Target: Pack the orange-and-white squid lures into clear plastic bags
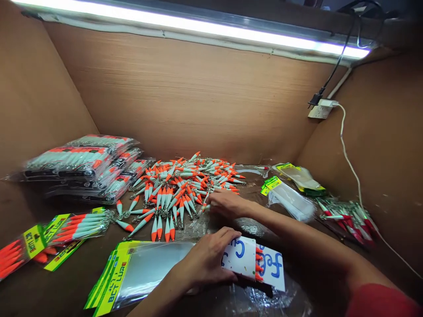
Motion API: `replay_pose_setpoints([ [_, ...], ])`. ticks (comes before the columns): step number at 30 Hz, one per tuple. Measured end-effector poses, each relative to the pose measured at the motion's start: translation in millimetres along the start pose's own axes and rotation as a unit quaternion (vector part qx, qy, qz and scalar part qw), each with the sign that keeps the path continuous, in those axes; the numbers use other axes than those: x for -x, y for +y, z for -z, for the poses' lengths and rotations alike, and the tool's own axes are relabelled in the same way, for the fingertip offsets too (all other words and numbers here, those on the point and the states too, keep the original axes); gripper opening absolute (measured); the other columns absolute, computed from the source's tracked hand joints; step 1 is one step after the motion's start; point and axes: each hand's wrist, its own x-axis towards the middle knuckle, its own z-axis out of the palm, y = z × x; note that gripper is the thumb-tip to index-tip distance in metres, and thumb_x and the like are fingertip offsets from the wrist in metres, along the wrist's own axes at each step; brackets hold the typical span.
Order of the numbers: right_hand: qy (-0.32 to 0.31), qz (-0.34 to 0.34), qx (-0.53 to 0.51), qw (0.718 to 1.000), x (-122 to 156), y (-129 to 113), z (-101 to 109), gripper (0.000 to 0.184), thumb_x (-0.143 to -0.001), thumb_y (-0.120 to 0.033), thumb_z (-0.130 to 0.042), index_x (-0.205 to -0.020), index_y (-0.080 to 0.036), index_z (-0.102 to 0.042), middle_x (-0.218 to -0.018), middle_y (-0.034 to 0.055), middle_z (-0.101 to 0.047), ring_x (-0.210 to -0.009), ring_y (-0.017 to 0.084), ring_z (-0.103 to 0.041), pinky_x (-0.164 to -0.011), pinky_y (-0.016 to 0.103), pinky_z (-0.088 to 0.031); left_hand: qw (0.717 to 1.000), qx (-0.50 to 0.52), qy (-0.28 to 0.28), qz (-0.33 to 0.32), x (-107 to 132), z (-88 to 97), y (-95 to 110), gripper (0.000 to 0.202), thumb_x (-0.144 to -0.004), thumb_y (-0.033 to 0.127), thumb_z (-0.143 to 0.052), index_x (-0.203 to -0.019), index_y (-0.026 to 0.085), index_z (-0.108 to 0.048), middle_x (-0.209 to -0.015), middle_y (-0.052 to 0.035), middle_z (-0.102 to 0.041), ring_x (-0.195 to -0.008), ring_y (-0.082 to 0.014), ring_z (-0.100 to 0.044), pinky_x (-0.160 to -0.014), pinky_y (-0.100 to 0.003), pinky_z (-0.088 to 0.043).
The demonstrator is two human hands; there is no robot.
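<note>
The person's left hand (pixel 213 257) is grasping a white card holder (pixel 240 257) with blue lettering, thumb below and fingers above, near the front of the table; orange lure tips (pixel 259 269) are showing between its front face and the lettered panel behind. The right hand (pixel 229 204) is bending its fingers at the right edge of a pile of orange-and-white lures (pixel 178 185); whether they are grasping one, the view cannot tell. Clear bags with yellow headers (pixel 155 268) are lying fanned left of the holder, wrapped bundles (pixel 82 163) are sitting stacked left of the pile, and red-and-white lures (pixel 353 220) are lying far right.
</note>
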Motion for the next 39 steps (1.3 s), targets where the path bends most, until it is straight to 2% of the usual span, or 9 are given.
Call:
replay_pose_setpoints([
  [4, 0.117, -0.164, -0.247, 0.948, 60.3, -2.4, 37.6, 0.017, -0.102, -0.031, -0.043, -0.115, -0.02, -0.048, -0.092, 0.0016, -0.063, -0.07, 0.012, -0.055, -0.066, 0.024, -0.047, 0.999, -0.004, 0.044, 0.013, -1.6, -0.2, -6.1, 0.086, -0.061, 0.022, -0.085, -0.137, 0.031, -0.045, -0.134, -0.005, -0.056, -0.114, -0.0276, -0.06, -0.097, -0.04, -0.049],
  [6, 0.113, -0.211, -0.305, 0.922, 98.5, -7.6, 51.7, 0.023, -0.101, -0.034, -0.046, -0.12, -0.021, -0.049, -0.095, 0.002, -0.065, -0.067, 0.012, -0.056, -0.062, 0.024, -0.048, 0.998, -0.01, 0.065, 0.02, -1.9, -0.4, -9.3, 0.086, -0.064, 0.019, -0.082, -0.139, 0.032, -0.043, -0.135, -0.0054, -0.055, -0.116, -0.0277, -0.059, -0.098, -0.041, -0.049],
  [10, 0.097, -0.297, -0.222, 0.924, 164.6, -23.7, 62.1, 0.022, -0.098, -0.037, -0.055, -0.108, -0.021, -0.066, -0.095, 0.0036, -0.07, -0.083, 0.017, -0.064, -0.073, 0.028, -0.05, 0.992, -0.044, 0.115, 0.036, -3.4, -2.6, -15.3, 0.086, -0.068, 0.011, -0.076, -0.142, 0.033, -0.038, -0.142, -0.0052, -0.05, -0.121, -0.0276, -0.057, -0.1, -0.044, -0.05],
  [13, 0.106, -0.31, -0.125, 0.937, 188.7, -35.8, 59.2, 0.021, -0.098, -0.034, -0.055, -0.108, -0.023, -0.07, -0.104, 0.0044, -0.072, -0.094, 0.02, -0.065, -0.084, 0.032, -0.05, 0.986, -0.081, 0.14, 0.039, -6.0, -4.2, -19.5, 0.089, -0.069, 0.006, -0.072, -0.145, 0.034, -0.034, -0.147, -0.0054, -0.045, -0.127, -0.0284, -0.054, -0.102, -0.046, -0.05],
  [16, 0.111, -0.29, -0.038, 0.95, 190.8, -42.6, 52.5, 0.02, -0.099, -0.029, -0.054, -0.11, -0.024, -0.07, -0.101, 0.0046, -0.072, -0.093, 0.02, -0.065, -0.085, 0.031, -0.049, 0.984, -0.094, 0.147, 0.038, -8.5, -5.3, -21.0, 0.087, -0.07, 0.007, -0.073, -0.144, 0.034, -0.036, -0.145, -0.0056, -0.047, -0.125, -0.0282, -0.056, -0.102, -0.046, -0.051],
  [21, 0.076, -0.264, 0.05, 0.96, 166.4, -48.0, 39.6, 0.018, -0.098, -0.023, -0.055, -0.105, -0.022, -0.071, -0.096, 0.0055, -0.066, -0.084, 0.017, -0.063, -0.074, 0.027, -0.049, 0.985, -0.102, 0.135, 0.036, -9.9, -7.8, -15.1, 0.088, -0.072, 0.007, -0.072, -0.146, 0.035, -0.033, -0.147, -0.0056, -0.046, -0.129, -0.028, -0.053, -0.103, -0.046, -0.05],
  [28, 0.029, -0.212, 0.116, 0.97, 132.8, -44.8, 29.1, 0.02, -0.099, -0.034, -0.057, -0.099, -0.02, -0.072, -0.089, 0.0047, -0.063, -0.08, 0.017, -0.06, -0.069, 0.026, -0.044, 0.988, -0.097, 0.115, 0.047, -6.8, -5.0, -15.2, 0.086, -0.071, 0.013, -0.075, -0.144, 0.033, -0.034, -0.144, -0.0054, -0.048, -0.124, -0.0277, -0.056, -0.104, -0.046, -0.049],
  [33, 0.017, -0.214, 0.129, 0.968, 136.0, -34.0, 18.5, 0.017, -0.096, -0.035, -0.061, -0.095, -0.02, -0.068, -0.091, 0.0042, -0.064, -0.082, 0.017, -0.059, -0.071, 0.027, -0.042, 0.992, -0.076, 0.095, 0.041, -6.8, -8.7, -18.4, 0.086, -0.067, 0.018, -0.081, -0.141, 0.03, -0.039, -0.139, -0.0064, -0.052, -0.12, -0.0275, -0.058, -0.102, -0.043, -0.05],
  [39, -0.001, -0.207, 0.101, 0.973, 140.7, -38.6, -15.2, 0.021, -0.099, -0.028, -0.054, -0.09, -0.02, -0.071, -0.089, 0.0049, -0.065, -0.082, 0.017, -0.06, -0.072, 0.027, -0.044, 0.99, -0.109, 0.082, 0.023, -5.6, -16.6, -23.8, 0.086, -0.069, 0.029, -0.083, -0.143, 0.029, -0.04, -0.142, -0.0082, -0.055, -0.128, -0.0297, -0.052, -0.111, -0.049, -0.041],
])
